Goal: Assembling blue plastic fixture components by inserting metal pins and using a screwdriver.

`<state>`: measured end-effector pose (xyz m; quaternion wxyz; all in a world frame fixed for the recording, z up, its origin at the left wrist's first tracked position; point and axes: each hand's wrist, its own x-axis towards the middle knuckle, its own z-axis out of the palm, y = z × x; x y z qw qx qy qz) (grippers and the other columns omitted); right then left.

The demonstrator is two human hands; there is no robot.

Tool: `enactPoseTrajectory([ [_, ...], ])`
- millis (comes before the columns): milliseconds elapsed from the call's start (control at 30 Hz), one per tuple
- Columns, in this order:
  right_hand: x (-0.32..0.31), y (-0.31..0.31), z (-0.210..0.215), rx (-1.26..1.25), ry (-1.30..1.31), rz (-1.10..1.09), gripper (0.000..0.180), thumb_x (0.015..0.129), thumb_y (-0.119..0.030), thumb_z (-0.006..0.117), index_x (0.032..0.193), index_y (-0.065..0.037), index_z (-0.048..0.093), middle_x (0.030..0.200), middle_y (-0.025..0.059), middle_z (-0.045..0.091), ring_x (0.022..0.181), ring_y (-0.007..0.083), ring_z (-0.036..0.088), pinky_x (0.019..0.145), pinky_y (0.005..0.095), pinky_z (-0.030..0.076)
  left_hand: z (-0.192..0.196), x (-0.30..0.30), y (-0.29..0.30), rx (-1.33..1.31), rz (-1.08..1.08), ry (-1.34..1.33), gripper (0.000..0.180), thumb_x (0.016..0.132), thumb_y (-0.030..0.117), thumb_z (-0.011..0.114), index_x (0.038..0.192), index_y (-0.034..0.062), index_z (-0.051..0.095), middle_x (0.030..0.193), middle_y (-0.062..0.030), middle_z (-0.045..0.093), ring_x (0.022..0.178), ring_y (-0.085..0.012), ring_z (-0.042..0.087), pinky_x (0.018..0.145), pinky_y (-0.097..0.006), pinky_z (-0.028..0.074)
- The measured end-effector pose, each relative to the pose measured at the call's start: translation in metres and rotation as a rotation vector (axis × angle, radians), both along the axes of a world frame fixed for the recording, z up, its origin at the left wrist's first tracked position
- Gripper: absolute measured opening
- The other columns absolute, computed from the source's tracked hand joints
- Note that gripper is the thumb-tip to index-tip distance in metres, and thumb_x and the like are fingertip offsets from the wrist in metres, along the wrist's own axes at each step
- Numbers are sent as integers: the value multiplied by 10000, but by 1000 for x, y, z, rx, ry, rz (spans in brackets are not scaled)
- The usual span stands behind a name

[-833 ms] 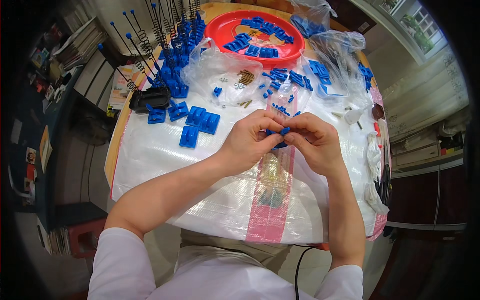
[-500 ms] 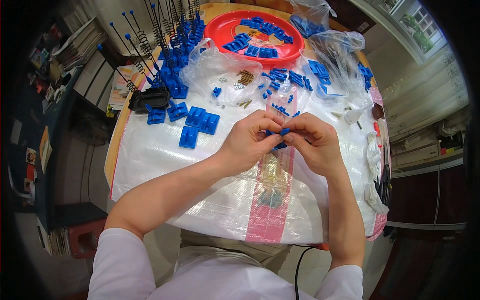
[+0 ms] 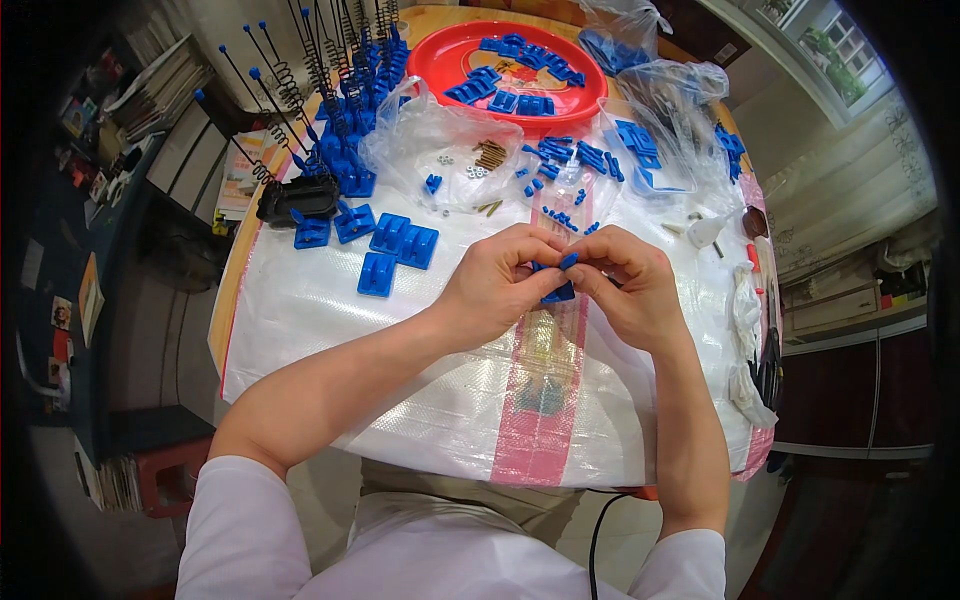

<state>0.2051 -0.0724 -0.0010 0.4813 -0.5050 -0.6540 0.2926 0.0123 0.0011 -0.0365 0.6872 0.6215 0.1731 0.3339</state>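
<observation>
Both hands meet over the middle of the table, fingers closed around a small blue plastic part (image 3: pixel 560 293). My left hand (image 3: pixel 498 283) pinches it from the left, thumb and forefinger together. From the right, my right hand (image 3: pixel 632 287) grips a blue piece (image 3: pixel 569 261) at its top between thumb and fingers. Fingers hide most of the part. Left of my hands lie loose blue plastic bases (image 3: pixel 377 274), each with a raised ridge. Small blue pegs (image 3: pixel 566 220) are scattered just beyond my fingertips.
A red tray (image 3: pixel 425 80) with blue parts stands at the back. At the far left are upright black springs and rods (image 3: pixel 290 85) on blue bases, beside a black container (image 3: pixel 298 198). Brass screws (image 3: pixel 490 155) lie on a clear bag (image 3: pixel 420 140). A white bottle (image 3: pixel 705 232) is at right.
The blue piece at the fingertips has tilted slightly, and a little more of the blue part shows beneath it. Both hands stay in nearly the same place.
</observation>
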Motion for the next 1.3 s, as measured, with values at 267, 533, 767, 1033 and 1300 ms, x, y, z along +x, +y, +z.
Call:
enactPoseTrajectory([
  [267,1,0,0,-9,-15,-10,196,847,17,774,1039,6,733,977,86,726,852,151,708,754,286,572,1,1,0,-26,4,-26,147,977,-29,630,1107,-35,699,1254,-81,611,1067,-140,655,932,-279,561],
  [533,2,0,-1,-18,10,-10,212,859,11,772,1068,1,739,983,85,727,854,149,711,763,286,576,2,2,-1,-64,23,-28,140,972,0,644,1088,-48,707,1212,-65,631,1001,-115,664,883,-260,564],
  [767,6,-1,5,-45,76,-19,196,935,27,683,1125,13,731,1016,76,694,900,130,672,804,269,545,8,1,0,-40,-5,19,143,980,9,637,1093,-47,705,1208,-52,625,1011,-115,665,893,-262,561],
  [1033,3,0,0,-52,196,128,265,931,34,684,1196,18,693,1108,67,639,980,142,661,853,282,551,6,0,0,-87,-46,-36,164,1007,14,607,1140,-51,678,1266,-53,576,1031,-146,677,890,-295,617],
  [1300,1,-1,2,-69,137,104,309,911,39,705,1219,19,683,1114,73,640,1019,152,661,895,297,556,5,0,-1,-66,-45,-38,158,1007,3,600,1135,-58,671,1263,-59,579,1042,-150,677,888,-295,619],
])
